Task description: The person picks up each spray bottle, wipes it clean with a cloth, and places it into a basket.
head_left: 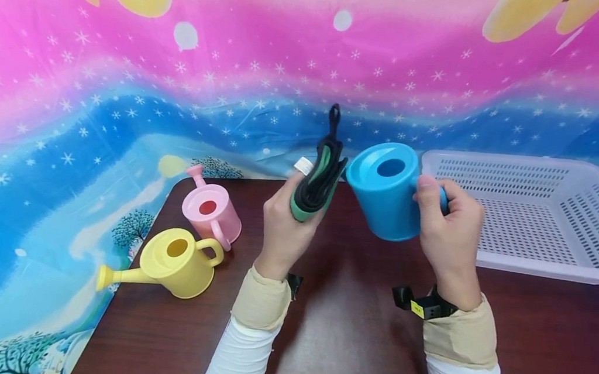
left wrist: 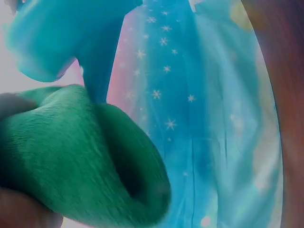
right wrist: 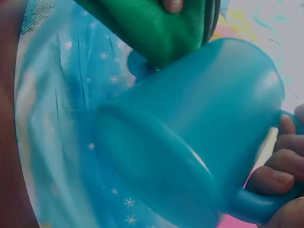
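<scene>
My right hand (head_left: 451,234) grips the handle of a blue watering can (head_left: 383,193) held above the table, its round top hole facing me. In my left hand (head_left: 288,227) is a folded green cloth (head_left: 324,177) with black edging, a black hanging loop and a white tag. In the right wrist view the cloth (right wrist: 156,33) overlaps the side of the can (right wrist: 204,104); I cannot tell whether they touch. The left wrist view has the green cloth (left wrist: 57,152) in front of the blue can (left wrist: 52,33). In the head view the can's spout is hidden.
A pink watering can (head_left: 215,212) and a yellow watering can (head_left: 179,263) stand at the table's left edge. At the right is a white plastic basket (head_left: 536,267) with slotted walls. A patterned curtain (head_left: 267,61) hangs behind the dark wooden table (head_left: 351,338).
</scene>
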{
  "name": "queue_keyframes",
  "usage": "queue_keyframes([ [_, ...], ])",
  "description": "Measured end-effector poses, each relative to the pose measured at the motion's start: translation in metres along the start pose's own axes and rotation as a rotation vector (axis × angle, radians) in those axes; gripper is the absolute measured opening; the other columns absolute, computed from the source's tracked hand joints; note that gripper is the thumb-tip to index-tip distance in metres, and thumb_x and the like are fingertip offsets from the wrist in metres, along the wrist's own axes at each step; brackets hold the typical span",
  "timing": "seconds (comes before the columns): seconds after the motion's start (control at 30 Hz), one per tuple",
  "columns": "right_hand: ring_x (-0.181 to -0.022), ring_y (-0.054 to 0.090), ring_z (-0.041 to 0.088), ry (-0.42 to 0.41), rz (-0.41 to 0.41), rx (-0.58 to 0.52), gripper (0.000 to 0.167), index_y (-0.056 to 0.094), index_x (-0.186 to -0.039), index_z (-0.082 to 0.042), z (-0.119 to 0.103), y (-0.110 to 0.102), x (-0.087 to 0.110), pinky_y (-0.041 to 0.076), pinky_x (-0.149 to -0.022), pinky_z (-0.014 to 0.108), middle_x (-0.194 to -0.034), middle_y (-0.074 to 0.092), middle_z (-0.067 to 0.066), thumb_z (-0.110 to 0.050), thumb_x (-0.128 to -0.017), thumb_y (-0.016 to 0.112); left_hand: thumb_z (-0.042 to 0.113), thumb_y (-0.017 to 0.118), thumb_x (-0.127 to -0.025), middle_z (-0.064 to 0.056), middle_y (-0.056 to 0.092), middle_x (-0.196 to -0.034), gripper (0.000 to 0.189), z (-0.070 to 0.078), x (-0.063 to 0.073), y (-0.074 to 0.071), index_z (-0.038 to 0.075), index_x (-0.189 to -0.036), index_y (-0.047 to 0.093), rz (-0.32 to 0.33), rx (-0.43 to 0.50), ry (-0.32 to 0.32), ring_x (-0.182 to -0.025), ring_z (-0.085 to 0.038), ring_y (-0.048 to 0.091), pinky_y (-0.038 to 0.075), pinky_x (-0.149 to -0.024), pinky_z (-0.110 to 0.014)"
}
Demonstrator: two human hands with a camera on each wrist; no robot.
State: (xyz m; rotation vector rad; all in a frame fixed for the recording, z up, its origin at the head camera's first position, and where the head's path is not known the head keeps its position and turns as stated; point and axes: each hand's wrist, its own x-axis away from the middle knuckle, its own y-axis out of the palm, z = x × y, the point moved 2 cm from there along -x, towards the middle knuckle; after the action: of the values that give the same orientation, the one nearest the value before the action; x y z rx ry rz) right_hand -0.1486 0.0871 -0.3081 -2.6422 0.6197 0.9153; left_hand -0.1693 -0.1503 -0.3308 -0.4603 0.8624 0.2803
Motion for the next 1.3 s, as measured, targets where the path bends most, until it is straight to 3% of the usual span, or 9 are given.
queue_keyframes([
  [0.23, -0.052, 0.042, 0.009, 0.017, 0.117, -0.239, 0.043, 0.06, -0.078, 0.012, 0.001, 0.003, -0.003, 0.033, -0.052, 0.023, -0.057, 0.046, -0.008, -0.021, -0.105, 0.062, 0.008, 0.082, -0.088, -0.017, 0.078, -0.113, 0.037, -0.001, 0.0, -0.003, -0.003, -0.122, 0.071, 0.257, 0.191, -0.168, -0.106, -0.026, 0.075, 0.059, -0.101, -0.04],
  [0.43, -0.046, 0.033, 0.011, 0.011, 0.181, -0.546, 0.045, 0.052, -0.068, 0.01, -0.001, 0.011, -0.004, 0.026, -0.046, 0.023, -0.051, 0.04, -0.003, -0.014, -0.105, 0.061, 0.013, 0.079, -0.094, -0.008, 0.075, -0.13, 0.042, -0.001, -0.001, -0.007, 0.005, -0.133, 0.068, 0.322, 0.328, -0.329, -0.122, -0.017, 0.07, 0.056, -0.11, -0.038],
  [0.57, -0.046, 0.024, 0.013, 0.066, 0.199, -0.786, 0.044, 0.049, -0.068, 0.002, -0.007, 0.014, -0.004, 0.021, -0.045, 0.026, -0.053, 0.032, -0.001, -0.016, -0.108, 0.057, 0.014, 0.079, -0.094, -0.005, 0.073, -0.136, 0.046, -0.002, -0.002, -0.009, 0.009, -0.139, 0.066, 0.348, 0.375, -0.406, -0.128, -0.018, 0.067, 0.055, -0.112, -0.04],
  [0.63, -0.048, 0.022, 0.014, 0.126, 0.194, -0.886, 0.043, 0.049, -0.07, 0.0, -0.008, 0.014, -0.003, 0.019, -0.047, 0.027, -0.055, 0.03, -0.001, -0.019, -0.108, 0.057, 0.013, 0.079, -0.094, -0.006, 0.073, -0.135, 0.046, -0.002, -0.002, -0.009, 0.009, -0.138, 0.067, 0.34, 0.392, -0.432, -0.127, -0.019, 0.068, 0.055, -0.112, -0.04],
  [0.77, -0.048, 0.02, 0.01, 0.257, 0.086, -0.999, 0.044, 0.045, -0.073, -0.009, -0.006, 0.013, -0.002, 0.014, -0.052, 0.027, -0.06, 0.027, -0.005, -0.031, -0.111, 0.05, 0.011, 0.08, -0.093, -0.009, 0.074, -0.131, 0.044, 0.001, -0.002, -0.006, 0.007, -0.135, 0.069, 0.289, 0.435, -0.452, -0.123, -0.021, 0.07, 0.057, -0.109, -0.04],
  [0.97, -0.05, 0.017, 0.009, 0.423, -0.099, -1.175, 0.047, 0.044, -0.074, -0.014, -0.002, 0.014, 0.0, 0.012, -0.056, 0.023, -0.063, 0.021, -0.006, -0.039, -0.114, 0.038, 0.008, 0.079, -0.091, -0.017, 0.075, -0.125, 0.04, 0.011, 0.002, 0.001, 0.0, -0.129, 0.07, 0.14, 0.468, -0.407, -0.115, -0.022, 0.072, 0.058, -0.105, -0.039],
  [1.1, -0.051, 0.017, 0.01, 0.483, -0.114, -1.297, 0.046, 0.045, -0.077, -0.011, 0.001, 0.013, 0.0, 0.015, -0.056, 0.022, -0.065, 0.021, -0.005, -0.038, -0.114, 0.04, 0.006, 0.077, -0.092, -0.02, 0.074, -0.123, 0.038, 0.017, 0.003, 0.004, -0.002, -0.128, 0.069, 0.077, 0.473, -0.368, -0.114, -0.022, 0.071, 0.058, -0.106, -0.039],
  [1.3, -0.051, 0.02, 0.01, 0.543, -0.065, -1.424, 0.045, 0.044, -0.079, -0.01, 0.004, 0.015, 0.001, 0.021, -0.054, 0.022, -0.064, 0.026, -0.004, -0.04, -0.113, 0.042, 0.009, 0.076, -0.093, -0.018, 0.075, -0.122, 0.036, 0.021, 0.006, 0.008, -0.001, -0.127, 0.07, 0.073, 0.469, -0.37, -0.111, -0.02, 0.072, 0.059, -0.103, -0.037],
])
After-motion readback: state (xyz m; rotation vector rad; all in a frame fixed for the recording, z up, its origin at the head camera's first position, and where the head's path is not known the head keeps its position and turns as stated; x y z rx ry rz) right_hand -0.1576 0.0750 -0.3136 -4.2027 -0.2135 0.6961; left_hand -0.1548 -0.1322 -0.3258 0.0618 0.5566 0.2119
